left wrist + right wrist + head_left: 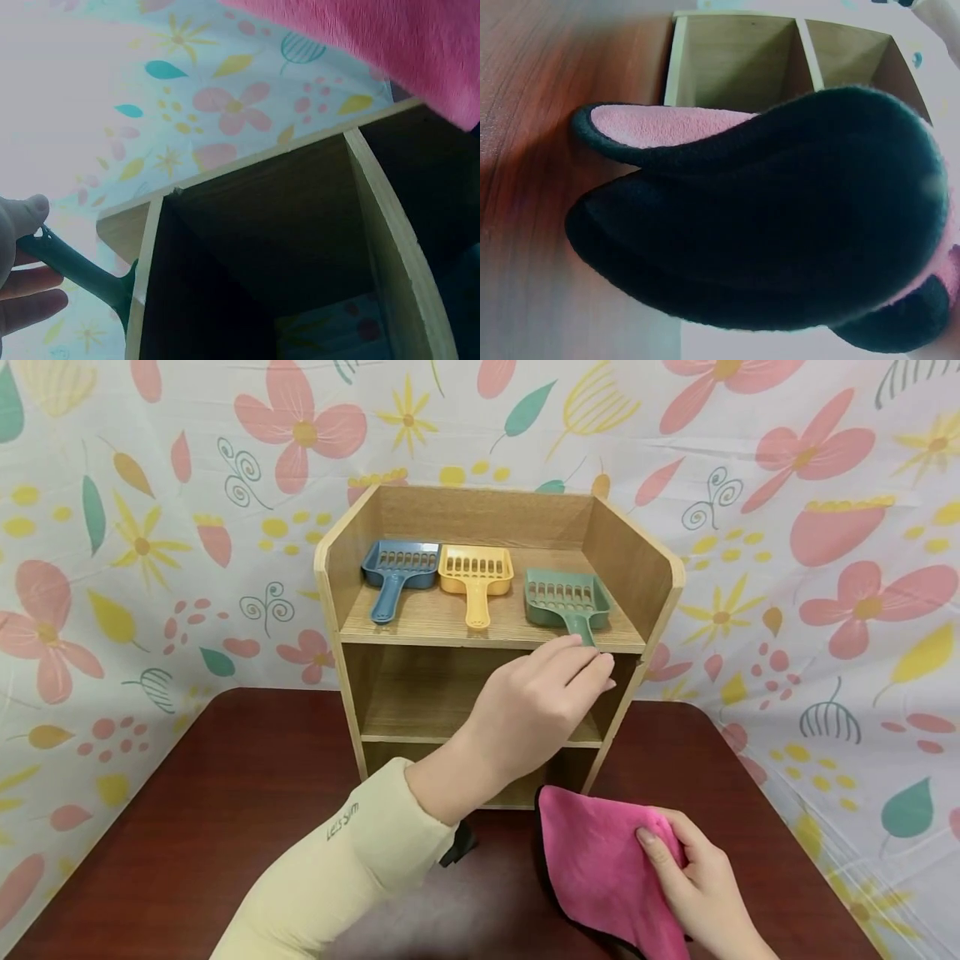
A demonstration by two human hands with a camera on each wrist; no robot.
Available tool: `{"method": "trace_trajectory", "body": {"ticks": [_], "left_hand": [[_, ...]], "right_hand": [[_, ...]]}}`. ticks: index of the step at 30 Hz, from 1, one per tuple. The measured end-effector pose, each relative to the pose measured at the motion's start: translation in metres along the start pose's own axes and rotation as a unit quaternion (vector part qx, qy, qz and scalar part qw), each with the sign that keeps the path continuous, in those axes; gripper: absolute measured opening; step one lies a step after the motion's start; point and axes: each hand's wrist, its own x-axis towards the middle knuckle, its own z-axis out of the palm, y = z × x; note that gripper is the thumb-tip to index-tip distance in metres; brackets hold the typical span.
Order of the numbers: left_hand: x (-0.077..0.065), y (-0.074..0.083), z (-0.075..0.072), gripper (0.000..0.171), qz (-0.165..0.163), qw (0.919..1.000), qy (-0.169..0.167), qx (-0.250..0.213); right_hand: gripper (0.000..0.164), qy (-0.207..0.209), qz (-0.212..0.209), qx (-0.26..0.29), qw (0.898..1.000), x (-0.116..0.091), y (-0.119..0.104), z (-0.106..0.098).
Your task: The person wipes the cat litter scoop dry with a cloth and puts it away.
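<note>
A green litter scoop (567,596) sits at the right on the top shelf, its slotted pan on the wood. My left hand (536,697) pinches the end of its handle (82,274), which juts past the shelf's front edge. A blue litter scoop (401,564) and a yellow litter scoop (476,572) lie side by side to the left, handles toward me. Low on the right, my right hand (697,877) grips a pink cloth (600,860) with a black edge. Its black underside (765,217) fills much of the right wrist view and hides the right fingers there.
The wooden shelf unit (487,639) stands on a dark red-brown table (187,818), with raised sides and back around its top and compartments below. Behind hangs a flower-patterned curtain (150,527). A small black object (459,845) shows partly beside my left sleeve.
</note>
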Motion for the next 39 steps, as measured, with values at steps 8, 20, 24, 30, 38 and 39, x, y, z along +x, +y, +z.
{"method": "trace_trajectory", "body": {"ticks": [8, 20, 24, 30, 38, 39], "left_hand": [[0.005, -0.004, 0.016, 0.020, -0.006, 0.9984, -0.013, 0.054], [0.004, -0.017, 0.032, 0.026, -0.022, 0.9961, -0.037, 0.077], [0.004, -0.020, 0.036, 0.028, -0.030, 0.9957, -0.047, 0.074], [0.003, -0.019, 0.038, 0.027, -0.045, 0.9950, -0.060, 0.067], [-0.001, -0.016, 0.031, 0.023, -0.068, 0.9939, -0.076, 0.043], [-0.002, -0.015, 0.029, 0.026, -0.069, 0.9941, -0.074, 0.040]], "right_hand": [[0.024, -0.005, 0.002, 0.000, 1.000, -0.002, 0.003, 0.000], [0.027, -0.018, 0.002, 0.011, 1.000, -0.003, 0.005, 0.001], [0.027, -0.031, 0.001, 0.019, 0.999, -0.003, 0.004, 0.002], [0.019, -0.094, 0.034, 0.105, 0.989, -0.003, -0.002, 0.002], [0.032, -0.266, 0.199, 0.225, 0.916, 0.008, 0.025, 0.021], [0.035, -0.270, 0.209, 0.209, 0.916, 0.009, 0.032, 0.025]]}}
